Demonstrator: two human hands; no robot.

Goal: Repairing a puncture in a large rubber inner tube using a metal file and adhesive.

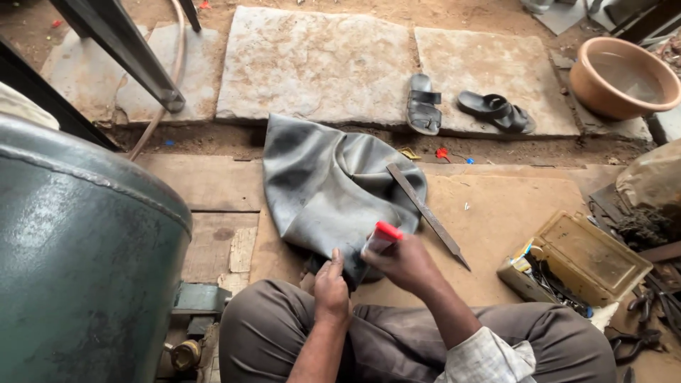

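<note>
The person sat with both knees forward, hands working at the near edge of a deflated grey rubber inner tube (333, 188) that lay crumpled on the wooden floor, centre of the scene. The left hand (331, 289) was closed down on the tube's near edge, thumb raised, fingers curled under and pinching the rubber. The right hand (406, 262) was wrapped firmly around a small tube with a red cap (381, 237), the cap end pointing up and to the left, just above the rubber; whether its tip touched the rubber could not be told. A long flat metal file (428, 214) lay diagonally, its far end on the inner tube and its near end on the floor, just right of the right hand. An open tool box (578, 262) stood well to the right. A pair of dark sandals (464, 108) rested on the far stone slabs, and a large dark green drum (78, 248) filled the near left.
</note>
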